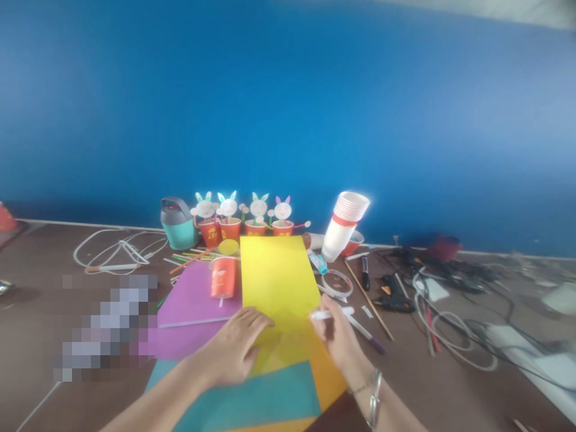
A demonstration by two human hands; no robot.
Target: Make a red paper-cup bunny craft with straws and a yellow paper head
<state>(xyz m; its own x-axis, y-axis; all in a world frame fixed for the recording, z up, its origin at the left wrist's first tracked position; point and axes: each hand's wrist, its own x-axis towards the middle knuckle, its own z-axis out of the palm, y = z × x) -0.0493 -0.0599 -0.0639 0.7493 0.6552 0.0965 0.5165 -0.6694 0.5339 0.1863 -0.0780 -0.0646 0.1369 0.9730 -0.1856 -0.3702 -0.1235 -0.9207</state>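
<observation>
A bright yellow sheet of paper (274,270) lies in front of me over teal, orange and purple sheets. My left hand (238,345) rests on its lower left part with the fingers stretched out. At the sheet's right edge, my right hand (333,330) is closed around a white marker pen (346,311); whether the tip touches the paper is hidden. An upside-down red paper cup (224,279) stands on the purple paper (189,300), left of the yellow sheet. Beside my right hand lies another white marker (366,334) with a dark end.
Several red cups with rabbit figures (229,207) line the back near a teal container (180,225). A leaning stack of white paper cups (344,225) stands right of them. A black glue gun (393,294), wooden stick (369,300) and tangled cables (450,336) occupy the right side.
</observation>
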